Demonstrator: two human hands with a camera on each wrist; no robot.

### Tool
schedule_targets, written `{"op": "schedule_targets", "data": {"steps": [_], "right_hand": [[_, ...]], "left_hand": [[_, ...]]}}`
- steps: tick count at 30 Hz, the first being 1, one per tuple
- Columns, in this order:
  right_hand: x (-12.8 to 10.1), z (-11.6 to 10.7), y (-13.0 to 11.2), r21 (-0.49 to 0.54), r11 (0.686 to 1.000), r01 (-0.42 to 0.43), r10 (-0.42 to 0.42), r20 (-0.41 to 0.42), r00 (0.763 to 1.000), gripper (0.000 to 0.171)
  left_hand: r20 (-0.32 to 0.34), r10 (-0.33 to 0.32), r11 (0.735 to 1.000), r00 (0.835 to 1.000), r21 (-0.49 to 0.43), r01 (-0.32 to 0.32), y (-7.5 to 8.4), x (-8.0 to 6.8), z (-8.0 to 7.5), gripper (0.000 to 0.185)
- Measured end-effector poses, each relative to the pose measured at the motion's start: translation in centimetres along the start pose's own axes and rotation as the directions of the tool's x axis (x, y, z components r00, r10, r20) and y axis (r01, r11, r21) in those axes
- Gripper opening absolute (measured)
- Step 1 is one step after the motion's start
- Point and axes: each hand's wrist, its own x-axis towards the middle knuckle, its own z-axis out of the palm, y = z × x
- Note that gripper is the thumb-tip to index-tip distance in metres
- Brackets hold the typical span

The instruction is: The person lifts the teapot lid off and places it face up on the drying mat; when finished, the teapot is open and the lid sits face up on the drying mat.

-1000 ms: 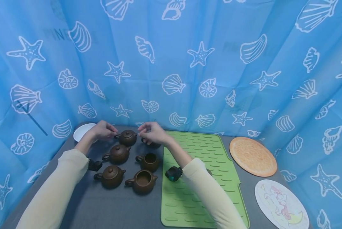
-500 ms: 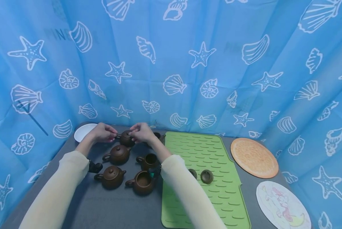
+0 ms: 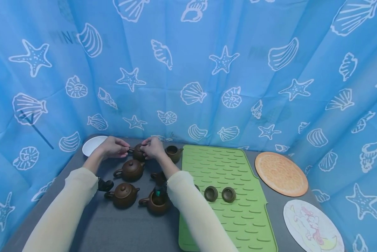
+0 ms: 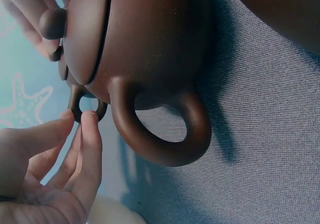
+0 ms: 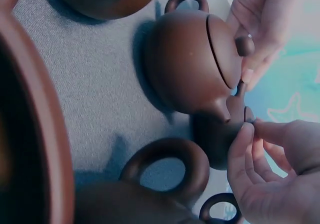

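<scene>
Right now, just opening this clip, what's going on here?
A person's left hand pinches the handle of the farthest teapot, while the right hand pinches its lid knob. Nearer in that row stand the middle teapot and the front teapot, both lidded. At least two upturned lids lie on the green mat, and an open teapot stands beside it.

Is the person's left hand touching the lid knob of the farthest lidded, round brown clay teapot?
No, the left hand pinches the looped handle of that teapot, while the right hand is at the lid.
</scene>
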Motion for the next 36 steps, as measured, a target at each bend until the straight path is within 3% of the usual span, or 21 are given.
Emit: {"op": "schedule_targets", "data": {"steps": [7, 14, 22, 28, 36], "right_hand": [[-0.3, 0.5, -0.3, -0.168, 0.985, 0.045, -0.053, -0.044, 0.998, 0.009], [-1.0, -0.8, -0.4, -0.050, 0.993, 0.103, -0.104, -0.017, 0.994, 0.011], [-1.8, -4.3, -0.2, -0.001, 0.988, 0.154, -0.154, 0.040, 0.987, 0.017], [-2.7, -7.6, 0.6, -0.043, 0.978, 0.202, -0.200, 0.048, 0.979, 0.020], [-5.2, -12.0, 1.6, -0.070, 0.979, 0.192, -0.189, 0.052, 0.981, 0.026]], "left_hand": [[-0.002, -0.001, 1.000, 1.000, 0.003, 0.001, 0.2, -0.1, 0.1, 0.033], [-0.006, 0.003, 1.000, 1.000, 0.011, -0.003, 0.2, -0.2, 0.3, 0.033], [-0.026, 0.008, 1.000, 1.000, 0.028, -0.007, 0.1, -0.3, 0.3, 0.032], [-0.013, 0.017, 0.999, 1.000, 0.036, -0.016, 0.1, -0.3, 0.4, 0.031], [-0.013, 0.022, 0.999, 1.000, 0.040, -0.021, 0.2, -0.3, 0.4, 0.031]]}}
